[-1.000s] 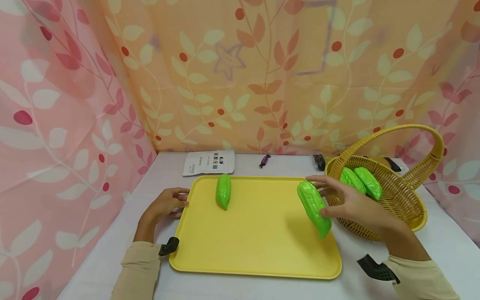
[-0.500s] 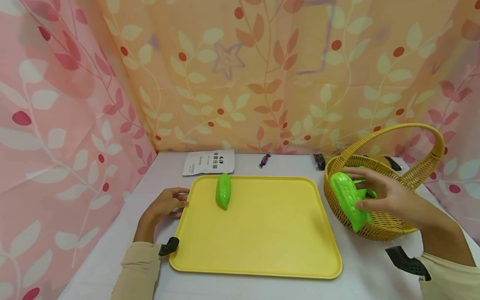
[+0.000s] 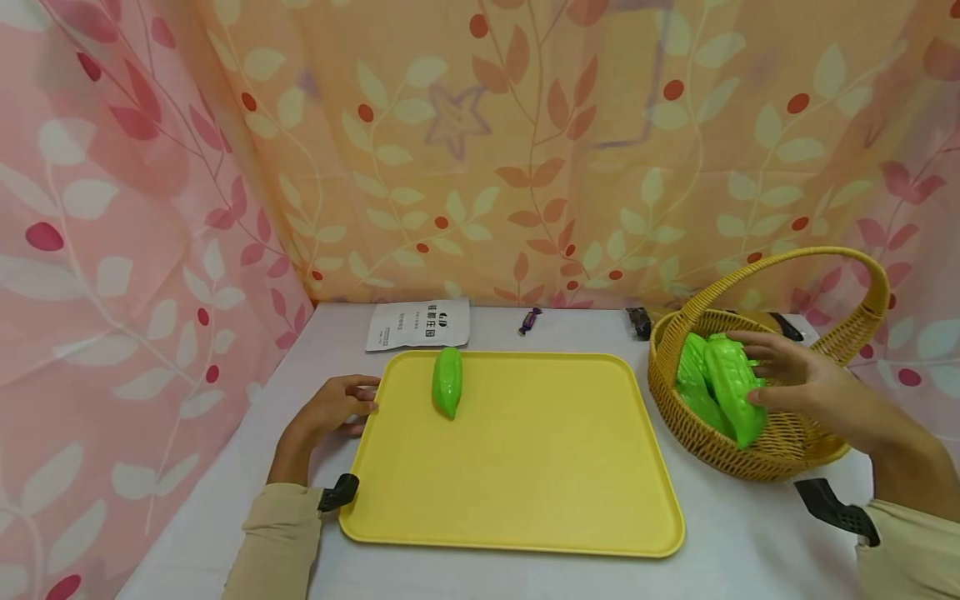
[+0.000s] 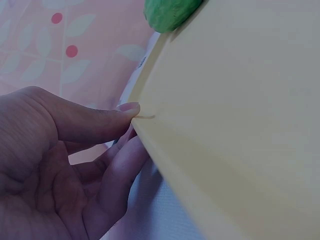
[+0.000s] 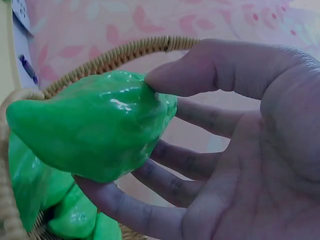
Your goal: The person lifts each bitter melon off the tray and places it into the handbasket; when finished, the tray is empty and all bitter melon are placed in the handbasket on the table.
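Note:
My right hand (image 3: pixel 821 390) pinches a shiny green bitter melon (image 3: pixel 733 392) between thumb and fingers, inside the wicker basket's (image 3: pixel 701 440) opening. In the right wrist view its pointed end (image 5: pixel 25 116) faces left, away from the palm. Other green bitter melons (image 5: pixel 75 212) lie beneath it in the basket. At the left, my left hand (image 3: pixel 330 407) grips the edge of the yellow tray (image 3: pixel 525 467); the left wrist view has the thumb (image 4: pixel 107 122) on the rim and curled fingers under it. One bitter melon (image 3: pixel 447 383) lies near the tray's upper left corner.
Behind the tray lie a white printed pouch (image 3: pixel 420 324) and a small purple wrapped candy (image 3: pixel 529 322). A dark packet (image 3: pixel 639 323) sits by the basket, whose tall handle (image 3: pixel 780 252) arches over it. Floral curtains (image 3: pixel 480 167) stand at the back and sides.
My right hand has carried the bitter melon rightward from over the tray's right side into the basket. The left hand stays on the tray's edge.

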Action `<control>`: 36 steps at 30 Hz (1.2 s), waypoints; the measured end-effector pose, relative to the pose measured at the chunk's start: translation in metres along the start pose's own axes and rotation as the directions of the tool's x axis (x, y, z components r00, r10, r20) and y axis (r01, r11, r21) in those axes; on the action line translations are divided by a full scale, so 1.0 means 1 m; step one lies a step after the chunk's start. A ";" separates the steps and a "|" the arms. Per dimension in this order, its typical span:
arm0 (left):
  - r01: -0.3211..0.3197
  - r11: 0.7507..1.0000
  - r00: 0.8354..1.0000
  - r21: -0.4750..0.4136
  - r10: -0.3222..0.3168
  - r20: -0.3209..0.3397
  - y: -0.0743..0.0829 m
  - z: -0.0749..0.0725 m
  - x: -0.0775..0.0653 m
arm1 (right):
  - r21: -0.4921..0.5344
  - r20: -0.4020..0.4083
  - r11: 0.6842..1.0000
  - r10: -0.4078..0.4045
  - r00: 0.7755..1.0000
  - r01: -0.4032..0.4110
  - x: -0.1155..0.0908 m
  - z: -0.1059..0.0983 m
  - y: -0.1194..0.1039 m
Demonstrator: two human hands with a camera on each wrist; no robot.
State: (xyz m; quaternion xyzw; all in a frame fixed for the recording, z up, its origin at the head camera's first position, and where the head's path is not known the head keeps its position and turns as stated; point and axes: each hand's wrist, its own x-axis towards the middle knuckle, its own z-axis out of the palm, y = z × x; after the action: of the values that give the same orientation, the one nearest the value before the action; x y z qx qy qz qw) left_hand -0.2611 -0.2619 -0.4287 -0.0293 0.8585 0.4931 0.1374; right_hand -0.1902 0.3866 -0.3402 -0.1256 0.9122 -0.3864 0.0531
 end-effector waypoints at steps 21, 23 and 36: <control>0.002 1.000 1.000 -0.002 -0.002 0.001 0.000 -0.001 0.001 | 0.001 0.014 0.989 0.146 0.989 -0.146 0.005 -0.001 0.031; 0.001 1.000 1.000 -0.004 -0.001 0.001 0.000 -0.001 0.001 | 0.007 0.031 0.988 0.153 0.988 -0.153 0.006 0.000 0.034; 0.014 1.000 1.000 0.003 -0.014 0.000 -0.002 -0.001 0.001 | 0.022 0.115 0.984 0.172 0.978 -0.176 0.004 0.003 0.044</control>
State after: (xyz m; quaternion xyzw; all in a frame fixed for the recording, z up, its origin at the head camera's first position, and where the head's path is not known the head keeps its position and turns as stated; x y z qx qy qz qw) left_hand -0.2622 -0.2630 -0.4301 -0.0353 0.8590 0.4910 0.1409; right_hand -0.2021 0.4126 -0.3743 -0.0660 0.9089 -0.3871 0.1400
